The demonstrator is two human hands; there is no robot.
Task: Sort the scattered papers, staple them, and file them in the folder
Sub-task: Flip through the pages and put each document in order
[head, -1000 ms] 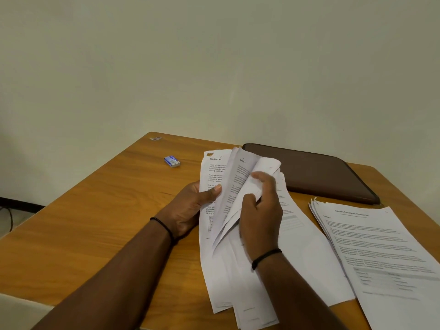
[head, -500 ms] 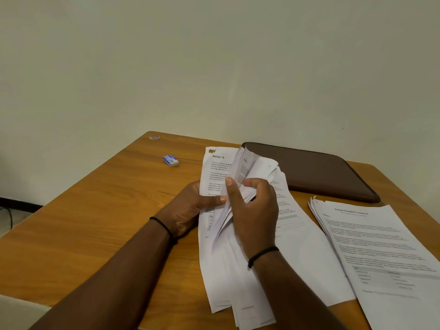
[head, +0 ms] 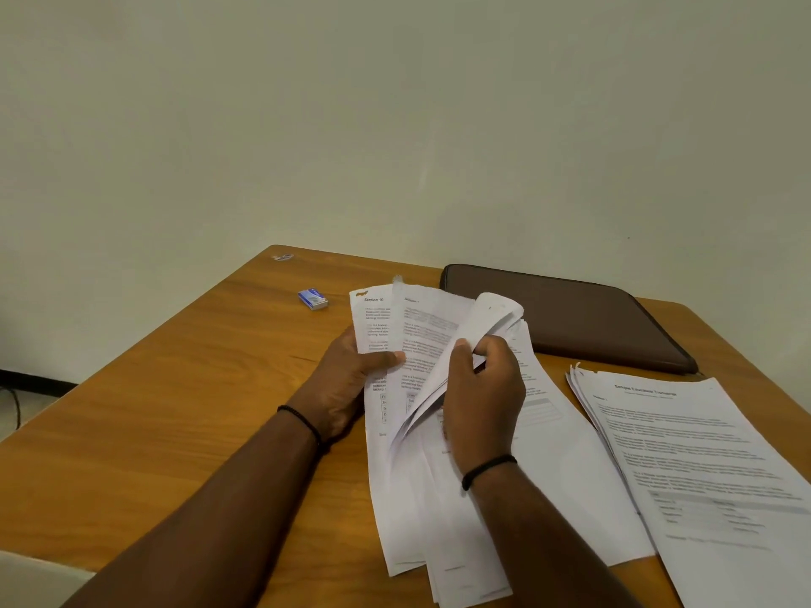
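Since a moment ago, the right hand [head: 482, 388] has peeled more sheets up and bent them over to the right, so a second printed page now shows beside the "Section 10" page. Both hands work on one loose bundle of papers [head: 439, 476] that lies fanned out on the wooden table [head: 175, 410]. The left hand [head: 351, 375] holds the left side of the bundle, with its thumb pressed flat on the top page and its fingers tucked under. The right hand has its fingers curled round the lifted sheets, and its thumb points up along their edge. The lifted sheets curl over at the top like a little roll. A second pile of printed papers [head: 702, 454] lies flat to the right, just beside the bundle, and no hand touches it. A brown folder [head: 570, 318] lies closed at the far side of the table, behind both piles. I cannot tell what is inside it. A small blue box [head: 313, 298] sits by itself on the table, to the left of the papers. Each wrist has a thin black band.
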